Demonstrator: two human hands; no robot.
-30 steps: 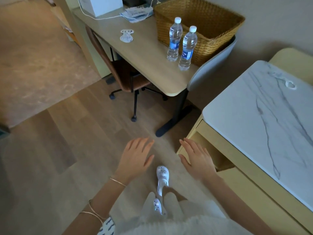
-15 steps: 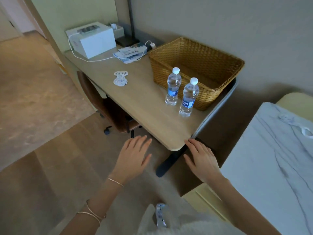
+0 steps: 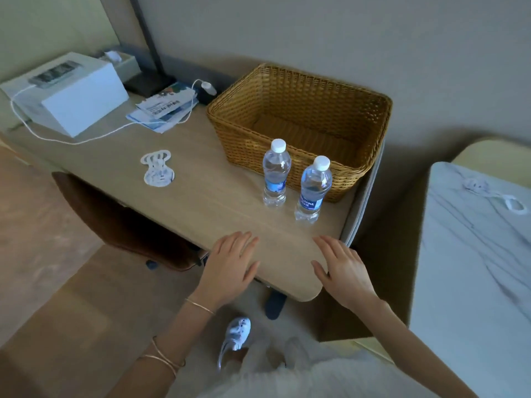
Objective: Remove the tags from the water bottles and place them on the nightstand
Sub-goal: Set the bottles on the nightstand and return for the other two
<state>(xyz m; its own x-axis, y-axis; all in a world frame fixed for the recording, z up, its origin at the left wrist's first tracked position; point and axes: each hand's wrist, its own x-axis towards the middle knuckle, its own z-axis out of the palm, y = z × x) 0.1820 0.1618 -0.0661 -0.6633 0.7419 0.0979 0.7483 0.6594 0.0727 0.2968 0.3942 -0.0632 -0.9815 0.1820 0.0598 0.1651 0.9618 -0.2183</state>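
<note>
1. Left hand (image 3: pixel 230 265) and right hand (image 3: pixel 343 271): both flat, palms down, fingers spread and holding nothing. They now sit over the near edge of the wooden desk (image 3: pixel 201 196); half a second ago they were short of it, over the floor.
2. Two water bottles, the left bottle (image 3: pixel 275 173) and the right bottle (image 3: pixel 313 191): upright with white caps on, side by side but apart, just in front of the wicker basket (image 3: pixel 301 122). Their place on the desk is unchanged; they appear larger and nearer than before. No tag can be made out on either neck.
3. White tags (image 3: pixel 158 168): a small overlapping pile lying flat on the desk, well left of the bottles, where it lay earlier.
4. Nightstand (image 3: pixel 474 268): marble-patterned top at the right edge, more of it now in view. One white tag (image 3: pixel 494 193) lies near its far end.
5. Background: a white box (image 3: pixel 69 93) with a cable and some leaflets (image 3: pixel 163 110) at the back of the desk; a brown chair (image 3: pixel 115 225) tucked beneath.
</note>
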